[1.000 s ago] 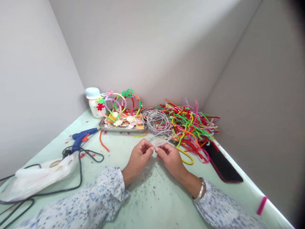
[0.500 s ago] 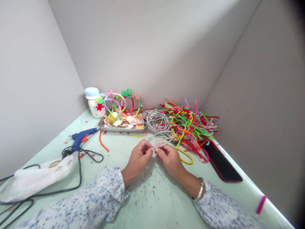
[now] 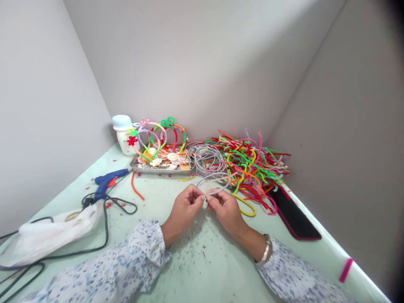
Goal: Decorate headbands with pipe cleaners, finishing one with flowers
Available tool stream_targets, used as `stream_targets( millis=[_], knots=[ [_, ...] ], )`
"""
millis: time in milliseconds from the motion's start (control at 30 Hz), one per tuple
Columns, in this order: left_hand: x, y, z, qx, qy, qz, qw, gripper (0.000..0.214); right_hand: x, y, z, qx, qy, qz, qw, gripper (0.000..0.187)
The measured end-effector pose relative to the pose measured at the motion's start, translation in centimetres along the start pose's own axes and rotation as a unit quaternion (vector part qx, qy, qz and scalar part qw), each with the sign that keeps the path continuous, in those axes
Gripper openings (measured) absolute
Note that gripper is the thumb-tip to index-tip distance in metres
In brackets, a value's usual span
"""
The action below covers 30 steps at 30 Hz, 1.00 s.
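Between both hands' [image 3: 205, 206] grip, the thin headband [image 3: 214, 184] arcs away

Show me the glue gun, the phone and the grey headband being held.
glue gun [image 3: 106, 181]: head view, on its blue body.
phone [image 3: 293, 216]: head view, on its dark screen.
grey headband [image 3: 222, 190]: head view, on the curved band just beyond the fingers.

A blue hot-glue gun [image 3: 107, 182] lies on the pale green counter [image 3: 202, 261], with its black cord [image 3: 106, 229] beside a white plastic bag [image 3: 53, 235]. Farther back are a metal tray of shells [image 3: 164, 163], a heap of coloured pipe cleaners [image 3: 252, 164] and a black phone [image 3: 293, 216].
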State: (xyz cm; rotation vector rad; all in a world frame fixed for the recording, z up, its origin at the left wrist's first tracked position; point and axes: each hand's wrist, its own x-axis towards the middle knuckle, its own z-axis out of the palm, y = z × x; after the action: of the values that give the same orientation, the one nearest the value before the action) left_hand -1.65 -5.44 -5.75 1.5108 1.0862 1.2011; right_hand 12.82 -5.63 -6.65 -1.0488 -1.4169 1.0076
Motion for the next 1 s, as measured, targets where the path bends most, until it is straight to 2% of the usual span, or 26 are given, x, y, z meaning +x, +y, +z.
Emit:
stream_targets(
  millis=[467, 1000],
  knots=[
    [0.07, -0.01, 0.07, 0.004, -0.016, -0.001, 1.0, 0.013, 0.26, -0.31, -0.23, 0.013, -0.008, -0.011, 1.0, 0.004],
    [-0.06, 0.36, 0.42, -0.014, -0.014, -0.026, 0.999, 0.011, 0.32, -0.07, -0.32, 0.048, -0.018, -0.005, 0.999, 0.005]
  ],
)
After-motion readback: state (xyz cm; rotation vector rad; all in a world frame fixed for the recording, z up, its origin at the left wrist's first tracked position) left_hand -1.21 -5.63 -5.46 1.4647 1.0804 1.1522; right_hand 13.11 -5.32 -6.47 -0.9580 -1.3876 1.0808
